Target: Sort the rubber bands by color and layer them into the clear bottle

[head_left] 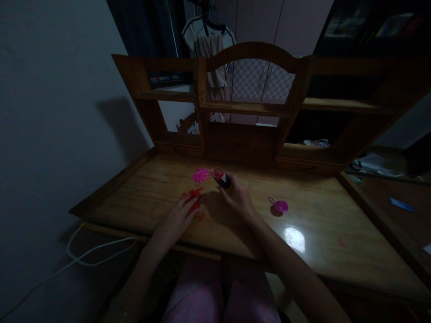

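My left hand (pixel 180 215) lies on the wooden desk (pixel 323 224) with its fingers stretched out over a small pile of red bits (pixel 193 197). My right hand (pixel 237 195) is closed around a small dark container (pixel 222 178) with red on it, tilted toward a pile of bright pink bits (pixel 201 175). The pink pile sits just left of the container's mouth. The room is dim and small details are hard to make out.
A small pink scoop-like cup (pixel 279 206) lies to the right of my right hand. A wooden hutch with shelves (pixel 249 107) stands at the desk's back. A white cable (pixel 90 253) hangs off the left edge. Papers lie on a side surface at right (pixel 373 163).
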`<state>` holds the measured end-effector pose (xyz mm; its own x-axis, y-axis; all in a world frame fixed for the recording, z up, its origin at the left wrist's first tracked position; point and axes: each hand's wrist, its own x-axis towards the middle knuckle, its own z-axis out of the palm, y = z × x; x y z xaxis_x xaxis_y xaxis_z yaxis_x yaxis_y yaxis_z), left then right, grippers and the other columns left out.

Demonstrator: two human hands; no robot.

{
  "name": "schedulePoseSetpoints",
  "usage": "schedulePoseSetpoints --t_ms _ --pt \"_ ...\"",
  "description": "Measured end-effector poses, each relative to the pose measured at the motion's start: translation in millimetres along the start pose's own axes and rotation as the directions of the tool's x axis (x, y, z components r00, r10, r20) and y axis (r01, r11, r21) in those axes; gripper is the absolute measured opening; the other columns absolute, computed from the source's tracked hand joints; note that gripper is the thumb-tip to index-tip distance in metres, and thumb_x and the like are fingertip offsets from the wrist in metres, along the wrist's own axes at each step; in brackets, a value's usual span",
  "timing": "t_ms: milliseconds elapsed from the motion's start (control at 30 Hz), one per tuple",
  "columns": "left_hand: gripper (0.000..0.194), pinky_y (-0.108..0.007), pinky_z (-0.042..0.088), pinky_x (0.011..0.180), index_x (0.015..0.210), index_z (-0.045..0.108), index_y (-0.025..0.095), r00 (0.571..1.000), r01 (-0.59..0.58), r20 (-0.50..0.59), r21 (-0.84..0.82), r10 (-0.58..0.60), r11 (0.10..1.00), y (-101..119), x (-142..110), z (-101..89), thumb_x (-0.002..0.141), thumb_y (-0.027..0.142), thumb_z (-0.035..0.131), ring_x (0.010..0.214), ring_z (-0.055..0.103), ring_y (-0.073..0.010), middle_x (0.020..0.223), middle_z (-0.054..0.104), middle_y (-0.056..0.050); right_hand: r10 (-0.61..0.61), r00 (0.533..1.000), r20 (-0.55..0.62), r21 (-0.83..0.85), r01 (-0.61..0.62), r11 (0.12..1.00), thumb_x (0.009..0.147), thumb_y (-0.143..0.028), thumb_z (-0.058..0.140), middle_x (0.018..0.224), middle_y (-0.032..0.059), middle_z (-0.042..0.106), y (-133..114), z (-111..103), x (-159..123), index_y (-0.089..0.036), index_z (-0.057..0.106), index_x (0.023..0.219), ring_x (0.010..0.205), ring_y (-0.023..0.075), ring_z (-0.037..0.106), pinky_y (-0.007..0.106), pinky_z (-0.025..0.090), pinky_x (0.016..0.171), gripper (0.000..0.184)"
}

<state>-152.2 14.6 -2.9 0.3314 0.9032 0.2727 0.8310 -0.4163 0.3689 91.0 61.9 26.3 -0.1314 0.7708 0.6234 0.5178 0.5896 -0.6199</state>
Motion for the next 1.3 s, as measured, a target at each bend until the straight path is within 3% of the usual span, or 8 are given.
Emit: schedulePoseSetpoints --t_ms 200,400,567,867,1167,1300 --pt "0.046 -0.042 0.042 0.107 0.127 0.058 0.021 0.999 -0.015 0.034 -0.017 0.015 1.0 7.6 -8.1 -1.6 0.089 0.047 0.058 0.124 0.053 -0.0249 0.135 0.055 -0.01 -0.01 1.0 0.012 -0.008 0.011 1.0 0.088 -0.029 0.06 0.115 0.0102 0.063 -1.9 0.0 -0.4 -0.022 0.05 0.127 0.104 0.0254 0.06 0.04 0.049 0.089 0.041" --pt "0.036 -0.038 0.046 0.102 0.124 0.061 0.021 0.997 0.002 0.073 0.056 -0.006 0.998 22.7 -4.9 -2.3 0.092 0.037 0.055 0.117 0.056 -0.0237 0.128 0.058 -0.01 -0.018 1.0 0.013 -0.006 0.018 1.0 0.087 -0.029 0.06 0.115 0.0105 0.063 -1.1 0.4 -0.7 -0.021 0.05 0.127 0.104 0.0253 0.06 0.039 0.049 0.088 0.042" --pt "0.032 -0.037 0.047 0.098 0.121 0.064 0.021 0.999 0.032 0.033 0.143 -0.038 0.989 35.2 -3.4 1.4 0.093 0.034 0.052 0.113 0.059 -0.024 0.124 0.061 -0.01 -0.019 1.0 0.021 -0.007 0.019 1.0 0.087 -0.029 0.06 0.116 0.0108 0.063 -1.0 1.3 -1.6 -0.021 0.049 0.128 0.105 0.0253 0.06 0.039 0.049 0.089 0.043" --pt "0.023 -0.035 0.049 0.098 0.103 0.07 0.02 0.996 0.073 -0.049 0.066 -0.07 0.995 16.0 -6.5 12.9 0.092 0.02 0.05 0.107 0.062 -0.0211 0.12 0.065 -0.007 -0.024 0.999 0.033 -0.029 0.025 0.999 0.087 -0.03 0.06 0.116 0.011 0.062 1.6 2.6 -1.8 -0.021 0.049 0.128 0.106 0.0262 0.06 0.04 0.049 0.09 0.043" --pt "0.021 -0.036 0.05 0.09 0.099 0.07 0.019 0.994 0.109 0.008 0.125 -0.111 0.986 12.4 -6.5 2.7 0.09 0.017 0.051 0.1 0.063 -0.023 0.109 0.067 -0.009 -0.029 0.999 0.042 -0.03 0.03 0.999 0.088 -0.029 0.059 0.116 0.0119 0.062 0.5 0.6 -1.7 -0.021 0.049 0.128 0.104 0.0267 0.06 0.041 0.049 0.089 0.043" --pt "0.032 -0.035 0.049 0.089 0.118 0.063 0.021 0.997 0.069 0.036 0.15 -0.075 0.986 16.4 -5.2 0.7 0.09 0.016 0.049 0.104 0.062 -0.0227 0.116 0.064 -0.009 -0.027 0.998 0.048 -0.027 0.028 0.999 0.088 -0.03 0.058 0.116 0.0121 0.062 -1.2 0.8 -1.7 -0.021 0.049 0.128 0.104 0.0267 0.06 0.041 0.049 0.089 0.042"
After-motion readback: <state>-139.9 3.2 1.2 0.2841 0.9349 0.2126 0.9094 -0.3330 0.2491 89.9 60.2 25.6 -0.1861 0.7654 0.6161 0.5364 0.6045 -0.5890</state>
